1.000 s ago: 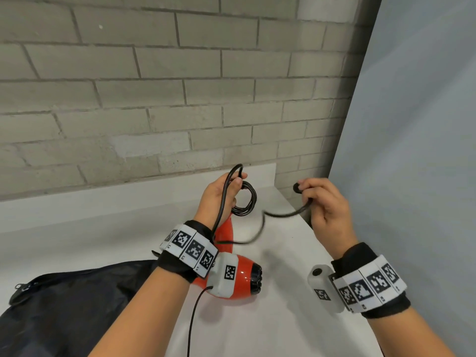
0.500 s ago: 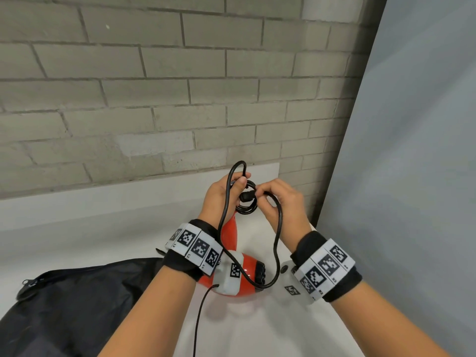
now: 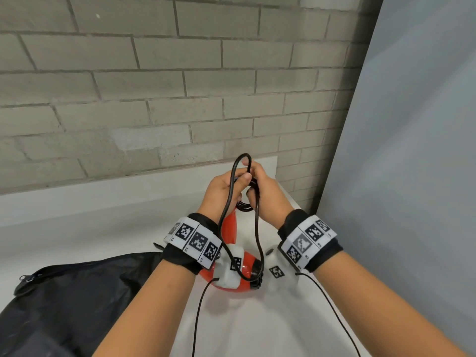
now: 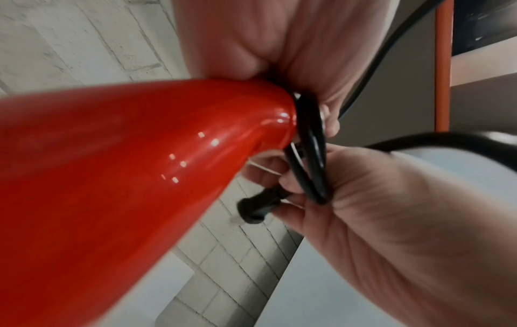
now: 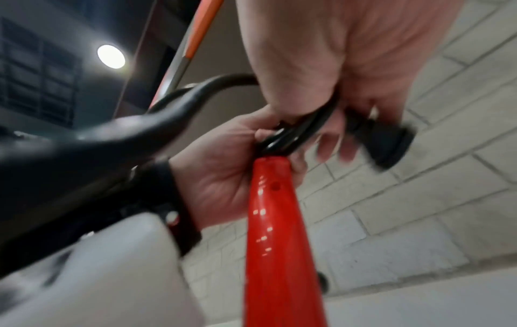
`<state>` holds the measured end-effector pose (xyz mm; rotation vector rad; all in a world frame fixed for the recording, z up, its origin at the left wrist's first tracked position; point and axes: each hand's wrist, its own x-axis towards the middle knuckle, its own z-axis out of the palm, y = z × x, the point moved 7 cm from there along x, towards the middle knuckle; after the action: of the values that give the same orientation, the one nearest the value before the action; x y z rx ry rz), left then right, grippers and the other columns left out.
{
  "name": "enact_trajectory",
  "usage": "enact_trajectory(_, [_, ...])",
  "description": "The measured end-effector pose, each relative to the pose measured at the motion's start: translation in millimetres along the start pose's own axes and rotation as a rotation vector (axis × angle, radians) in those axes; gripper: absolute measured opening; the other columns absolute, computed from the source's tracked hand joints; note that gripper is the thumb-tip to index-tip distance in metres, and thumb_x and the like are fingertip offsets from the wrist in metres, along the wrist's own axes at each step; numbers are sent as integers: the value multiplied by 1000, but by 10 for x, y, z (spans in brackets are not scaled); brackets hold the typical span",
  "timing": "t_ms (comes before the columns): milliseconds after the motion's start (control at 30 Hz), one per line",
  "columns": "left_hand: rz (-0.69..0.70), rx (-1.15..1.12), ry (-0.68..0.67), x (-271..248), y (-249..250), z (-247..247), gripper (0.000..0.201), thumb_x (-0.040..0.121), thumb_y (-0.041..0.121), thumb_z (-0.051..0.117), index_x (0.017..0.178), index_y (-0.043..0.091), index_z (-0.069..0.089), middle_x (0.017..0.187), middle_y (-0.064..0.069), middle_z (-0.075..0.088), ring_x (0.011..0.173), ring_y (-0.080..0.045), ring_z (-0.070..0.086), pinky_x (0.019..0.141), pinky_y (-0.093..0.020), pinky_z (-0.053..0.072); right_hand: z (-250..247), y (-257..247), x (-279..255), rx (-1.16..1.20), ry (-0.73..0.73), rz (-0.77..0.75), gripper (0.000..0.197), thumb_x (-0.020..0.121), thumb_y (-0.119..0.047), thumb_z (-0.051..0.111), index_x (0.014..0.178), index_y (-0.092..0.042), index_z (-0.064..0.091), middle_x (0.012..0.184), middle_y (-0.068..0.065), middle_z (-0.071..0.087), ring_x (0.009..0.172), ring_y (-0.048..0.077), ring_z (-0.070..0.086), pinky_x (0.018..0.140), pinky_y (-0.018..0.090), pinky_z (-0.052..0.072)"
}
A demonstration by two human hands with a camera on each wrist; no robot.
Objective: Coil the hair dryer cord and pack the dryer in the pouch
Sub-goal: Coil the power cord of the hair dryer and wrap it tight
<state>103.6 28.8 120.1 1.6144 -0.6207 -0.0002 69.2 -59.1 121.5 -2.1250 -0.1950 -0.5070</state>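
Hands: L (image 3: 226,191) + R (image 3: 268,194) both grip cord (image 3: 257,235) coils | dryer (image 3: 231,233) mostly hidden by wrists | plug (image 5: 389,141) blurred

Table (image 3: 257,331) against far wall (image 3: 154,86). Pouch (image 3: 64,300) near left on table; hair dryer (image 3: 231,253) right of pouch, both hands (image 3: 224,191) above it; panel (image 3: 412,150) right.

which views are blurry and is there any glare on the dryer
Head view: sharp, wide-angle bending at the edges, soft shadow under the hair dryer. Left wrist view: dryer blurred close up, small glints on its red handle. Right wrist view: cord and plug smeared, a ceiling light flares.
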Motion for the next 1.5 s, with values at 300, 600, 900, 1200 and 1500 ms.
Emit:
enact_trajectory(300, [-62, -44, 51, 44, -78, -56, 28, 93, 20, 47, 115, 9, 60, 72, 6, 56, 38, -1, 35, 43, -9, 29, -218, 1288, -435, -449, -188, 321, 23, 97, -16, 37, 103, -8, 58, 79, 3, 57, 70, 19, 55, 60, 16, 38])
enact_trajectory(600, [-96, -134, 65, 24, -109, -59, 27, 93, 19, 47, 113, 11, 62, 68, 7, 55, 40, -1, 40, 43, -8, 33, -122, 1333, -570, -442, -336, 402, 41, 91, -16, 49, 132, -24, 45, 121, 6, 58, 101, 17, 53, 93, 28, 43])
enact_trajectory(900, [-111, -178, -19, -5, -70, -41, 21, 95, 19, 43, 104, 14, 62, 77, -5, 62, 40, -1, 41, 41, -11, 37, 169, 753, -129, -120, -151, 201, 22, 93, -14, 46, 93, -8, 67, 73, -9, 61, 70, 1, 57, 63, 11, 40])
enact_trajectory(1200, [-49, -149, -28, -14, -60, -69, 24, 94, 16, 44, 82, 25, 62, 71, 4, 59, 38, -1, 36, 44, -10, 33, 326, 1430, -383, -373, -429, 484, 40, 88, -14, 53, 127, -20, 48, 126, 6, 57, 114, 20, 55, 101, 32, 43])
enact_trajectory(1500, [-22, -141, -31, -34, -23, -61, 18, 90, 14, 51, 78, 22, 63, 64, 10, 55, 39, -1, 38, 44, -11, 33, 79, 709, -129, 28, -142, 241, 33, 96, -12, 38, 66, -22, 50, 64, -3, 45, 52, 7, 42, 56, 19, 36])
